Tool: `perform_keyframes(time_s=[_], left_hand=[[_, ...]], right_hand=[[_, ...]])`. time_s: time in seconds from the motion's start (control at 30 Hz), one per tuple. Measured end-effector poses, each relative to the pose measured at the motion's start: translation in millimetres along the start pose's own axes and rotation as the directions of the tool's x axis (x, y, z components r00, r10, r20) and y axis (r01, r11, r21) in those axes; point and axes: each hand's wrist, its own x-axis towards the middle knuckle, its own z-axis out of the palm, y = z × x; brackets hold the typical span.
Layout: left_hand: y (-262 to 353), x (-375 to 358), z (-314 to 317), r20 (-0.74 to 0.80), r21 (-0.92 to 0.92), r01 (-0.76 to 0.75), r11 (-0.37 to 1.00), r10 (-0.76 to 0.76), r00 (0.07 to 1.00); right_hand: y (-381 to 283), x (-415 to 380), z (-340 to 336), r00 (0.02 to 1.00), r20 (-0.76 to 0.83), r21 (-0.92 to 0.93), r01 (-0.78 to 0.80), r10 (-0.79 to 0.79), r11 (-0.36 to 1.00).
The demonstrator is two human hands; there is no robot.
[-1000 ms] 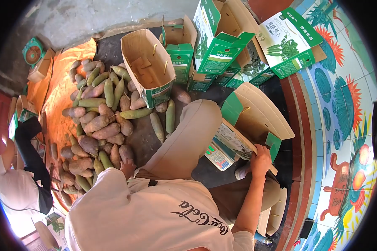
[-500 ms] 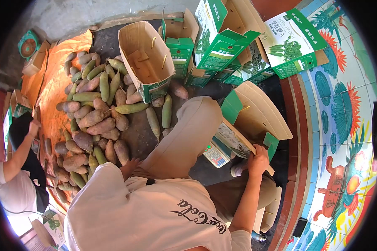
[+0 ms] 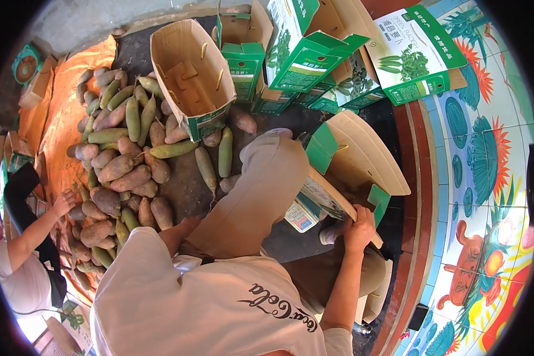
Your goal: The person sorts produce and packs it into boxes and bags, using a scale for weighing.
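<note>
My right hand (image 3: 360, 228) is closed over the edge of an open green-and-white cardboard box (image 3: 368, 151), which lies tilted beside my right leg. Behind that box, a scale with a keypad (image 3: 301, 216) is partly visible on the floor. My left hand (image 3: 187, 228) is low beside my raised knee, close to the heap of radishes. Its fingers are mostly hidden by my leg. The heap mixes green radishes (image 3: 132, 118) with reddish-brown ones (image 3: 130, 178).
An open carton (image 3: 190, 77) stands at the heap's far side. More green radish boxes (image 3: 314, 65) are grouped behind it. At left, a co-worker's hand (image 3: 64, 203) reaches toward the heap on an orange sheet (image 3: 59, 130). A painted tile wall (image 3: 474, 178) borders the right.
The co-worker's hand has moved right and down toward the radishes. My right hand stays on the box edge. The whole view has shifted slightly.
</note>
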Motion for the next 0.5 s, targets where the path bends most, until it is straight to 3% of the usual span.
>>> perform_keyframes(time_s=[0.5], left_hand=[[14.1, 20.2, -15.0, 0.109, -0.062, 0.012, 0.998, -0.005, 0.994]], right_hand=[[-3.9, 3.8, 3.0, 0.999, 0.008, -0.016, -0.047, 0.047, 0.999]])
